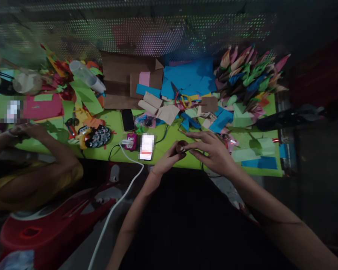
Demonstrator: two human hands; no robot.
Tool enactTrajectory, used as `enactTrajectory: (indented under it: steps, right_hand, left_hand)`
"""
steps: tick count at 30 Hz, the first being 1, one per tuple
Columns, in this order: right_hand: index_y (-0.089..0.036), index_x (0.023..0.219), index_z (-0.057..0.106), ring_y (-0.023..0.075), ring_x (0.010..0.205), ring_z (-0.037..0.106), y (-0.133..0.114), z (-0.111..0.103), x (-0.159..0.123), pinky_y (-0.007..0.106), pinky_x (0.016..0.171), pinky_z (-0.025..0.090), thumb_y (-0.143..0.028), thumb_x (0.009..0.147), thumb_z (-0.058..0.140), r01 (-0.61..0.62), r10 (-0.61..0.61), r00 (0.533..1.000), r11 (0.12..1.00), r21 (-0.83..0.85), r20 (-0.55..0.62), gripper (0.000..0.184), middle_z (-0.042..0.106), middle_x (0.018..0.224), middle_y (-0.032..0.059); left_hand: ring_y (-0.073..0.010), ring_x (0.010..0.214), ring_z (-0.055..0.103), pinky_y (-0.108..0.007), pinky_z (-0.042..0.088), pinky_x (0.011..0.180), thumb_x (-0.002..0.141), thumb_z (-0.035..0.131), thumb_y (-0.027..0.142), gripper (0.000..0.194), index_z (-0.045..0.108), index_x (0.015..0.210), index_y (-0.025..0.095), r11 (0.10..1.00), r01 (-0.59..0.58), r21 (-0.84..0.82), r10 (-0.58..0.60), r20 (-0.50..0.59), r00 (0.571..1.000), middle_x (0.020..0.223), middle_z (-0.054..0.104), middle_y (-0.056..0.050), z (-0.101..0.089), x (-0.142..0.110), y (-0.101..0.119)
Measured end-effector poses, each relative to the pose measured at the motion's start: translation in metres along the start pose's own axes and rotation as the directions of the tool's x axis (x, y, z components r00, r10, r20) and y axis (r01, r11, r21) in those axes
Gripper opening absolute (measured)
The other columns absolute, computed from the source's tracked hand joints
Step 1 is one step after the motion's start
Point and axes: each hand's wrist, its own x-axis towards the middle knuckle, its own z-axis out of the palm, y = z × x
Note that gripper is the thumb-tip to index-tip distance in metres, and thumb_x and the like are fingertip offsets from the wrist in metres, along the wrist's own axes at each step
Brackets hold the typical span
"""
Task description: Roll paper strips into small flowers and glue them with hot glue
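The left hand (pixel 170 155) is curled closed around a small brown cup-shaped piece (pixel 181 146), holding it by its sides with the opening turned up, just over the near edge of a lime-green table (pixel 193 163), in front of the wearer's dark clothing. The right hand (pixel 212 150) comes in from the other side, loosely open, fingers spread, its index fingertip at the opening of the piece; the spot is dim, so whether it pinches something pale there is hard to tell.

Just left of the hands lies a phone with a lit screen (pixel 147 147), and beside that a pink power strip (pixel 130 141) with a white cable (pixel 124 198) trailing toward the bottom edge. A dark-screened phone (pixel 127 120) lies beyond them, near a round black patterned item (pixel 98 137).

Past the hands, paper scraps (pixel 169 113) lie scattered, with yellow-and-red-handled scissors (pixel 183 99) among them. Behind are large brown paper (pixel 115 82) and blue paper sheets (pixel 190 77). At the far right stands a dense bunch of pointed, coloured paper shapes (pixel 250 75).

On the left, another person's forearm (pixel 50 144) rests by the table, above a red chair (pixel 30 240). A perforated screen (pixel 157 33) runs along the back.
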Motion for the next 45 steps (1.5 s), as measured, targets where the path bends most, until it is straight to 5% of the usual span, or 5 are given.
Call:
enactTrajectory:
  steps: [22,28,32,36,45]
  right_hand:
    - [-0.028,0.107,0.072,0.0277,0.117,0.063,-0.008,0.004,-0.004,0.047,0.096,0.049,-0.025,0.095,0.06,0.06,-0.066,0.995,0.996,-0.069,-0.076,0.018,0.068,0.132,0.0075]
    - [-0.028,0.1,0.073,0.0262,0.109,0.067,0.035,-0.016,-0.02,0.044,0.095,0.052,-0.029,0.093,0.06,-0.239,0.253,0.89,0.967,0.085,-0.378,0.015,0.074,0.111,0.0066]
    - [-0.024,0.093,0.073,0.0247,0.09,0.07,0.073,-0.007,-0.04,0.041,0.081,0.055,-0.031,0.088,0.062,-0.406,0.439,0.812,0.898,0.169,-0.385,0.015,0.075,0.092,0.0058]
    - [-0.024,0.091,0.075,0.0237,0.087,0.069,0.066,0.006,-0.041,0.042,0.082,0.055,-0.035,0.087,0.065,-0.388,0.437,0.854,0.896,0.214,-0.282,0.015,0.075,0.09,0.005]
    - [-0.026,0.087,0.074,0.0249,0.112,0.063,0.004,0.008,0.003,0.043,0.095,0.052,-0.031,0.089,0.07,-0.097,0.095,0.995,0.971,0.217,0.019,0.007,0.069,0.113,0.0078]
  left_hand:
    - [-0.0228,0.116,0.057,-0.035,0.046,0.104,0.079,0.07,0.039,0.043,0.061,0.117,0.023,0.999,-0.046,0.001,0.046,-0.018,0.999,0.119,0.065,-0.004,-0.002,0.001,-0.003]
    - [-0.0223,0.108,0.06,-0.038,0.046,0.104,0.072,0.077,0.044,0.047,0.063,0.11,0.021,0.997,-0.042,-0.063,0.037,-0.093,0.995,0.109,0.066,-0.005,-0.011,-0.004,-0.009]
    - [-0.0233,0.109,0.06,-0.04,0.046,0.105,0.069,0.08,0.048,0.052,0.061,0.11,0.022,0.994,-0.014,-0.112,0.002,-0.107,0.994,0.11,0.066,-0.006,-0.015,-0.007,-0.017]
    - [-0.022,0.107,0.059,-0.04,0.045,0.104,0.067,0.079,0.044,0.052,0.059,0.11,0.022,0.999,0.006,-0.045,-0.011,-0.109,0.994,0.109,0.065,-0.004,-0.01,-0.005,-0.017]
    - [-0.0173,0.091,0.057,-0.028,0.048,0.084,0.08,0.068,0.037,0.032,0.057,0.103,0.018,0.968,-0.038,0.249,0.025,0.054,0.998,0.097,0.064,-0.002,-0.002,-0.005,0.003]
